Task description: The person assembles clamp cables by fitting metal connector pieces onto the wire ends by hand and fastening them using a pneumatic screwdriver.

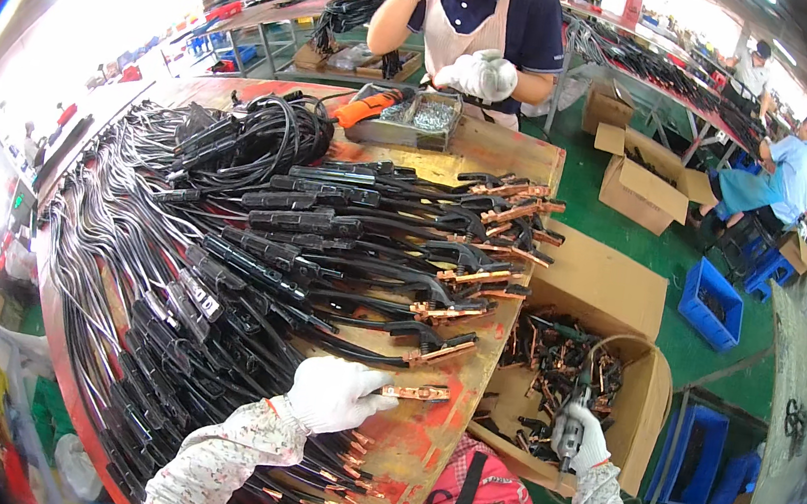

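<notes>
My left hand (335, 397), in a white glove, pinches a copper-coloured clamp jaw piece (418, 393) over the right edge of the worktable (426, 441). Its fingers cover one end of the piece. Down at my right, my right hand (586, 438), also gloved, is wrapped round a grey power screwdriver (567, 431) with a cord or hose, above a carton of clamp parts. Just beyond the left hand, black-handled clamps (442, 345) with copper jaws lie in a row on their cables. Bare copper cable ends (352, 467) lie closer to me.
Black cables (112, 246) with dark boxy parts cover the table's left. An orange-handled tool (366, 106) lies beside a metal tray of screws (432, 120). Across the table stands a person in an apron (467, 18). An open carton (651, 383) holds clamp parts; a blue crate (711, 305) stands beyond.
</notes>
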